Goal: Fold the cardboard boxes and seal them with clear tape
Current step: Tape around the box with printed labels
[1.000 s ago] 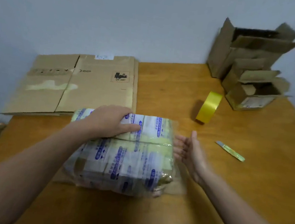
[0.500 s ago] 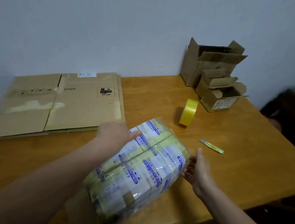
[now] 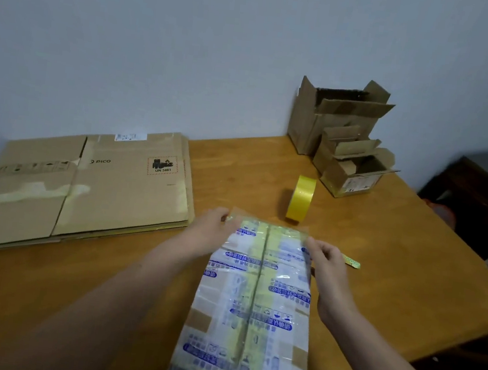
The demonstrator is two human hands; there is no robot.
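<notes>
**Wrapped bundle pinched at both far corners, mid-worktop**

The wooden worktop (image 3: 396, 248) meets the pale wall at the back. Its right edge runs diagonally past a dark drop, and its near edge shows at lower right. Bare wood lies open between the flattened carton and the tape roll, and to the right of the bundle.

The wrapped bundle (image 3: 253, 307), flat cardboard under glossy clear film printed in blue with yellowish bands, lies lengthwise away from the person. Its near end runs out of view. The left grip (image 3: 213, 230) is closed on the film at the far left corner, fingers curled. The right grip (image 3: 328, 264) pinches the far right corner the same way.

A yellow tape roll (image 3: 300, 199) stands on its edge just beyond the bundle. A thin green-yellow strip (image 3: 351, 262) pokes out from behind the right grip; what it is cannot be told. A large flattened carton (image 3: 90, 191), matte brown with old tape marks, lies at the left. A tall open box (image 3: 335, 119) and a small open box (image 3: 356, 173) stand in the back right corner, flaps up.
</notes>
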